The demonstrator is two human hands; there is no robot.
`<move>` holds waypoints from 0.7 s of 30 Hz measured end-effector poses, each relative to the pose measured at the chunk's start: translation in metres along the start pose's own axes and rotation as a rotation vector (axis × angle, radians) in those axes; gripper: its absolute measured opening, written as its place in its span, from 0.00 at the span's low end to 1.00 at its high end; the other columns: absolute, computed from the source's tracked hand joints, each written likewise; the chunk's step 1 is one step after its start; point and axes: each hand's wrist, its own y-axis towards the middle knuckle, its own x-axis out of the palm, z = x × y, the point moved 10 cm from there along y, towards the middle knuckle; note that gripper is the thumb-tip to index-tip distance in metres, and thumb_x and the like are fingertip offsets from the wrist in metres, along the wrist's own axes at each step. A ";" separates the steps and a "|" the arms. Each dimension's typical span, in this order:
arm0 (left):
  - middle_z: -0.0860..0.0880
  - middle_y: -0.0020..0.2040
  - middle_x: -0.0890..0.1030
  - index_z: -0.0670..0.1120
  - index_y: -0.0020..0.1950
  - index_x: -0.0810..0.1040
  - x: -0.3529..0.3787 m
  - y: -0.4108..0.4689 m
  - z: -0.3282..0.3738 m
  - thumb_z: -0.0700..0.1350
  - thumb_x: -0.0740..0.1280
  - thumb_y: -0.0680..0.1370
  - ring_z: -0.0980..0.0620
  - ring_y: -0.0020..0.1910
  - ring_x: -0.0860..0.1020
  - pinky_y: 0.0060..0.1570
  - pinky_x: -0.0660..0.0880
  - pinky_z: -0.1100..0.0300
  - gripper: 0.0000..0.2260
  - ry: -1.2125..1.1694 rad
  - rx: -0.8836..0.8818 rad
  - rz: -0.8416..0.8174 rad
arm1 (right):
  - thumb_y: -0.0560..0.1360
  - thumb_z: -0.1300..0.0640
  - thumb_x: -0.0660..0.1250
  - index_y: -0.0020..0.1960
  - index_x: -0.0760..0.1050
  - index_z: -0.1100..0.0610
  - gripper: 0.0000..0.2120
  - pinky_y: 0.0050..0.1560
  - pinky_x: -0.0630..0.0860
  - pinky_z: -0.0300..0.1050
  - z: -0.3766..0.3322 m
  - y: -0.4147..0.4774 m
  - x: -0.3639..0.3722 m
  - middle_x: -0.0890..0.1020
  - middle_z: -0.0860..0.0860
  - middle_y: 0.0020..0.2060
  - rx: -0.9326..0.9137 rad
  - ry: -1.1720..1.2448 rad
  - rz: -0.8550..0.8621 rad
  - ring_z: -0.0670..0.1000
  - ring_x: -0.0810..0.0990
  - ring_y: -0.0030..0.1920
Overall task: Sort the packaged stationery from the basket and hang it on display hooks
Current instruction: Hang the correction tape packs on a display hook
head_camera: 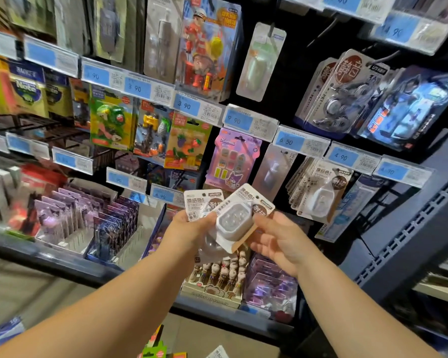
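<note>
Left hand [192, 226]: your grip is clamping two correction-tape packs, rear pack [199, 204] upright, front pack [237, 219] tilting across it. Right hand [277, 241]: fingers lying loosely apart, thumb touching the front pack's right edge. Farther right, matching packs [318, 195] are hanging.

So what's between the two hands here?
Two correction tape packs, gripped in the left hand, the front one tilted toward the right hand; shown in the head view.

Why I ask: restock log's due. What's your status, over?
Left hand holds two tape packs. Right hand open, touching front pack. Matching packs hang to the right; path clear.
</note>
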 end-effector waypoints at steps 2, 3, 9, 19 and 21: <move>0.40 0.52 0.83 0.43 0.58 0.74 0.004 -0.003 -0.002 0.39 0.71 0.75 0.37 0.47 0.83 0.41 0.81 0.39 0.13 -0.058 -0.019 -0.008 | 0.65 0.59 0.75 0.58 0.72 0.59 0.24 0.44 0.80 0.46 0.005 -0.002 0.012 0.86 0.54 0.47 0.007 -0.096 -0.037 0.53 0.85 0.44; 0.40 0.53 0.83 0.44 0.58 0.74 0.006 -0.003 -0.002 0.39 0.72 0.75 0.37 0.48 0.83 0.45 0.80 0.37 0.13 -0.054 -0.021 -0.011 | 0.67 0.62 0.75 0.57 0.73 0.59 0.20 0.43 0.81 0.45 0.005 -0.002 0.013 0.86 0.54 0.45 -0.008 -0.117 -0.024 0.52 0.85 0.43; 0.43 0.52 0.84 0.44 0.59 0.75 0.018 -0.007 0.000 0.37 0.75 0.71 0.39 0.51 0.83 0.50 0.79 0.36 0.19 0.000 0.003 -0.067 | 0.73 0.69 0.68 0.58 0.74 0.60 0.15 0.44 0.78 0.47 -0.005 0.003 0.000 0.85 0.57 0.47 -0.088 -0.028 0.072 0.56 0.82 0.45; 0.43 0.53 0.84 0.46 0.60 0.75 0.010 -0.005 0.004 0.38 0.74 0.72 0.40 0.51 0.82 0.55 0.77 0.38 0.18 0.002 0.035 -0.060 | 0.75 0.70 0.62 0.59 0.74 0.54 0.16 0.44 0.80 0.47 -0.027 0.001 -0.075 0.84 0.53 0.47 -0.244 0.207 0.235 0.52 0.83 0.46; 0.43 0.54 0.84 0.46 0.61 0.76 0.010 -0.004 0.004 0.39 0.75 0.71 0.39 0.52 0.82 0.55 0.76 0.35 0.20 -0.001 0.043 -0.083 | 0.76 0.70 0.61 0.57 0.76 0.55 0.15 0.38 0.80 0.43 -0.028 -0.001 -0.100 0.85 0.51 0.44 -0.268 0.268 0.300 0.50 0.84 0.43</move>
